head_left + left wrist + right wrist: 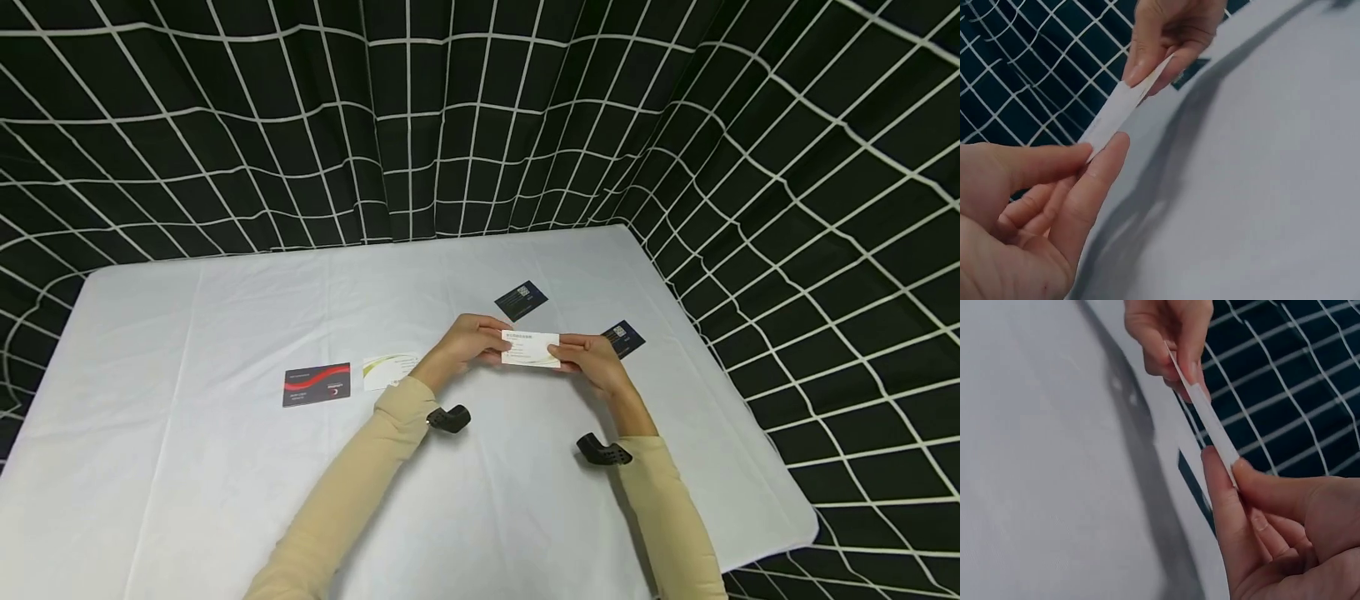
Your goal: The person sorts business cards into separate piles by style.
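Above the white tablecloth, a white business card (pixel 529 350) with small print and a faint gold curve is held level between both hands. My left hand (pixel 468 340) pinches its left end, thumb on top and fingers underneath. At the opposite end, my right hand (pixel 596 362) pinches the card in the same way. Seen nearly edge-on in the left wrist view, the card (pixel 1113 115) slants between the two thumbs. The right wrist view also shows the card (pixel 1215 428) at a steep angle, its print hardly readable.
A dark card with a QR code (pixel 521 301) lies beyond the hands; a similar dark card (pixel 626 337) is partly covered by the right hand. Leftward lie a grey card with a red wave (pixel 317 386) and a white-and-gold card (pixel 386 371). A black grid-patterned curtain (pixel 420 125) borders the table.
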Demonstrator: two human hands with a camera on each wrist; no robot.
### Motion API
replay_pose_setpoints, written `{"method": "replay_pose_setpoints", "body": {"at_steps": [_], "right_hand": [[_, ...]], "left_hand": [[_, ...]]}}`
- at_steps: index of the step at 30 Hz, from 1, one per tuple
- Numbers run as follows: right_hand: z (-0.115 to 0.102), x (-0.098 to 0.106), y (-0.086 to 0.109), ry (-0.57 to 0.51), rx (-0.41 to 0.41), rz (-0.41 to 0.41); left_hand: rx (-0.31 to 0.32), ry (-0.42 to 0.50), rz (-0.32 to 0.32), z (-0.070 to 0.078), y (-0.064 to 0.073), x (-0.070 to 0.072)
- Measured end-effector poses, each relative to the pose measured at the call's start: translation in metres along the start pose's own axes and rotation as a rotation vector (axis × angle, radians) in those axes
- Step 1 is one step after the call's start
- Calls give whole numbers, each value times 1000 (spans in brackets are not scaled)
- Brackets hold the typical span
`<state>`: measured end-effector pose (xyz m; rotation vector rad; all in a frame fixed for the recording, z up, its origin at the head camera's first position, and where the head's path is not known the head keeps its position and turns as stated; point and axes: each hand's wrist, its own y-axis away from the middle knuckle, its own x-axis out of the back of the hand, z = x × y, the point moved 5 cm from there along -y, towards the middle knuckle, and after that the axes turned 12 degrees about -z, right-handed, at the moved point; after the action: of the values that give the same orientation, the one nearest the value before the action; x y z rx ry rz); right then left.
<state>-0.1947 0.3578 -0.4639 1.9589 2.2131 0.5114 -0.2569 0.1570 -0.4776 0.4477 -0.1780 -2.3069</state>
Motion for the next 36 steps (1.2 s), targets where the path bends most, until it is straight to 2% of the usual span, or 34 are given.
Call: {"method": "replay_pose_setpoints", "body": {"at_steps": [7,19,27,32,36], "right_hand": [[-4,-35,-8,7,-34,-50],[-11,-98,-30,-12,-67,-121],[-17,-132,-45,-26,-94,-160],[-24,-153,-50,30,-95,-180],[-27,-167,-53,67,-80,-186]], "left_hand": [[32,-67,47,7,33,23],[102,-113,140,6,85,71],[96,-173,213,12,114,96],[98,-308,286,16,131,108],[89,-494,339,20,144,112]]}}
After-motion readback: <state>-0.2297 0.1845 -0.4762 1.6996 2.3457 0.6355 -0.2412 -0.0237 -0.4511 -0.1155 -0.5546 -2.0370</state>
